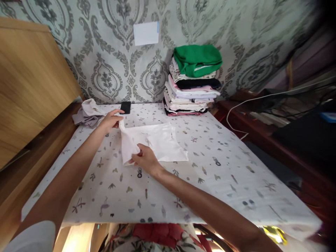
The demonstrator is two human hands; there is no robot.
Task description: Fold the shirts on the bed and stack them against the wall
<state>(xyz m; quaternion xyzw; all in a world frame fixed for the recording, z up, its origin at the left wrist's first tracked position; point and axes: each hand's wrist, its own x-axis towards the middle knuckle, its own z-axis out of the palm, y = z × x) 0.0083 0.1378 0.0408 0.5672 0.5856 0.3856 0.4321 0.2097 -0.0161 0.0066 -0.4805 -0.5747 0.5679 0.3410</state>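
Note:
A white garment (160,141) lies partly folded on the patterned tablecloth (210,168) in the middle of the table. My left hand (111,119) pinches the garment's far left corner, fingers closed on the cloth. My right hand (145,159) grips the near left edge of the same garment, fingers curled over the fold. Both arms reach forward across the table from the near edge.
A tall stack of folded clothes (193,82), topped by a green piece, stands against the wallpapered wall. A crumpled pale cloth (88,112) and a black phone (125,107) lie at the far left. A wooden board (31,84) flanks the left; cables and dark furniture (288,115) the right.

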